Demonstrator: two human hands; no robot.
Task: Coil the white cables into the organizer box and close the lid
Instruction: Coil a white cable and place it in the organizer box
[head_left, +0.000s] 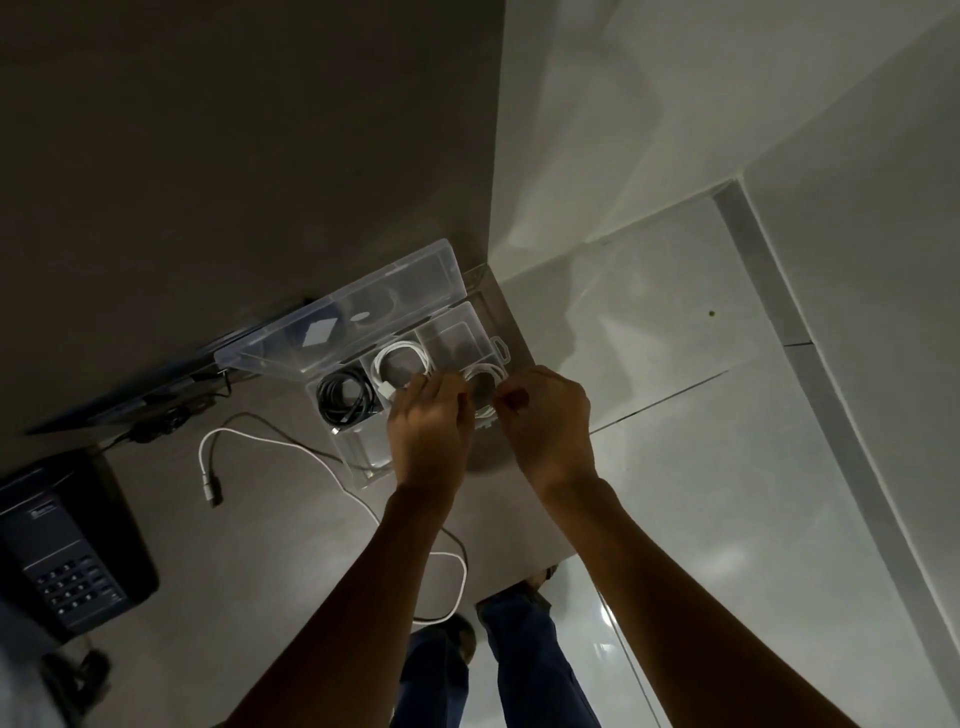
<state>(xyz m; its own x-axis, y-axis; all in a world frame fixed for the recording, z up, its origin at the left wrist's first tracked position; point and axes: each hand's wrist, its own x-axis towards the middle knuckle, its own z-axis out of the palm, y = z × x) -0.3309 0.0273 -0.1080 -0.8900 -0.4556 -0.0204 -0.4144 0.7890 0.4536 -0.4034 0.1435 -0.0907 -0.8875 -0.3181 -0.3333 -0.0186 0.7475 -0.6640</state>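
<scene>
1. Keep the clear organizer box (363, 457) square on the table (260, 519) near its corner edge, lid (332, 317) propped open behind.
2. Leave the loose white cable (291, 447) trailing across the table for later; untouched, well apart from its compartment.
3. Settle the small white coil (485, 382) into the right-hand compartment, beside the coiled white cable (400, 358) already seated and the black cable (345, 397).
4. Press loops flat, tucking the plug end below the divider.
5. Left hand (428, 431) and right hand (548, 415): fingertips pinched together on the coil, likely; exact grip partly hidden.
</scene>
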